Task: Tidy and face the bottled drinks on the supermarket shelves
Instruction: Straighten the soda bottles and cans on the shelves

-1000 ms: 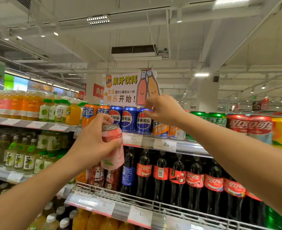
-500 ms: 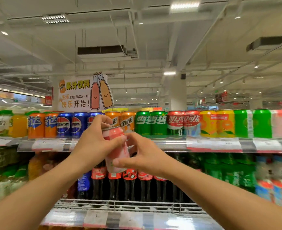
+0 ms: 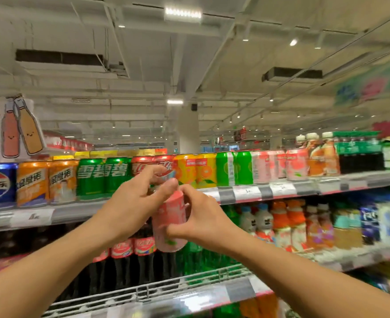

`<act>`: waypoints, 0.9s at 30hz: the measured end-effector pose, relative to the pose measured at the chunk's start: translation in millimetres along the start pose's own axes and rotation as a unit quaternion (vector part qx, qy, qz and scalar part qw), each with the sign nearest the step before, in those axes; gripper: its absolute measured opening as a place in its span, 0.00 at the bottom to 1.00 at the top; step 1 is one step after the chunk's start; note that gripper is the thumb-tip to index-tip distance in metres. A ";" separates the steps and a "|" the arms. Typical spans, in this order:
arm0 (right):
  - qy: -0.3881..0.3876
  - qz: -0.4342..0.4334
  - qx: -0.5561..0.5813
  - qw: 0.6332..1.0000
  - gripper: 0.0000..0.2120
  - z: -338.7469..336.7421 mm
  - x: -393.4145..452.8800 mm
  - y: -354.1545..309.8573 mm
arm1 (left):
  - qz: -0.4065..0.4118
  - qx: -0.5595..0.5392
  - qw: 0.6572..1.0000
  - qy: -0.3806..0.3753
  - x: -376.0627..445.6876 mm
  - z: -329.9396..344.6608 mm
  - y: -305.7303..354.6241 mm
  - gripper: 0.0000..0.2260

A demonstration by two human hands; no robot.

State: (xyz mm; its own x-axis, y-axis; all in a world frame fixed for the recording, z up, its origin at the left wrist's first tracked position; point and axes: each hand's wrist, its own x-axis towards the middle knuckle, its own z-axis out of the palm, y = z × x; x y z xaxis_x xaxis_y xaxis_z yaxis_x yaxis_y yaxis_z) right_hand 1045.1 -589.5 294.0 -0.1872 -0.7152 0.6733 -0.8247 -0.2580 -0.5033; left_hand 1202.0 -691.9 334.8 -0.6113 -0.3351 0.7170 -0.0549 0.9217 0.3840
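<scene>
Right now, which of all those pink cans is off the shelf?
The pink can held between the left hand and right hand. The other pink cans stand in the top shelf row, far right.

Both forearms are bare, no sleeves, each grip ungloved.

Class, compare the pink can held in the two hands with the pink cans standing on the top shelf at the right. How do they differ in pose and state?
The held pink can is off the shelf, in front of the lower shelves, gripped by the left hand near its top and the right hand lower down; the shelved pink cans rest on the top shelf, untouched. The held can tilts slightly; the shelved ones stand upright in a row. Both look pink with similar pale artwork, though blur hides details.
</scene>
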 end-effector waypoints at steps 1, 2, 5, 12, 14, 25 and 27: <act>0.006 0.010 -0.009 1.000 0.22 -12.6 -6.2 8.1 | 0.013 -0.008 1.000 -0.008 5.0 10.7 3.4 0.31; 0.011 0.021 -0.018 1.000 0.22 -25.0 -12.0 17.0 | 0.027 -0.008 1.000 -0.014 9.4 21.9 6.2 0.30; 0.035 0.049 -0.042 0.997 0.24 -65.8 -28.4 39.7 | 0.070 0.011 0.997 -0.028 21.9 57.1 14.2 0.27; 0.104 0.109 -0.095 0.984 0.27 -164.7 -50.2 93.8 | 0.139 0.207 0.967 -0.047 55.0 141.2 6.5 0.26; 0.125 0.116 -0.120 0.978 0.30 -191.0 -49.0 107.7 | 0.151 0.272 0.949 -0.046 59.9 163.8 2.5 0.26; 0.215 0.158 -0.222 0.938 0.31 -285.8 23.5 180.4 | 0.121 0.370 0.920 -0.040 58.2 216.9 -20.1 0.28; 0.209 0.160 -0.240 0.934 0.32 -286.4 35.4 188.2 | 0.111 0.370 0.922 -0.041 58.5 216.9 -15.8 0.28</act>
State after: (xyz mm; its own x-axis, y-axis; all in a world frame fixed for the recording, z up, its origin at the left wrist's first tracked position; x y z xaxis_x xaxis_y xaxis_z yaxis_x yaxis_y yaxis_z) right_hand 730.4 -477.3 378.3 -0.5744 -0.3638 0.7333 -0.8166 0.3179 -0.4819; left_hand 995.9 -683.7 244.4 -0.7286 -0.1353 0.6714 -0.4262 0.8570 -0.2898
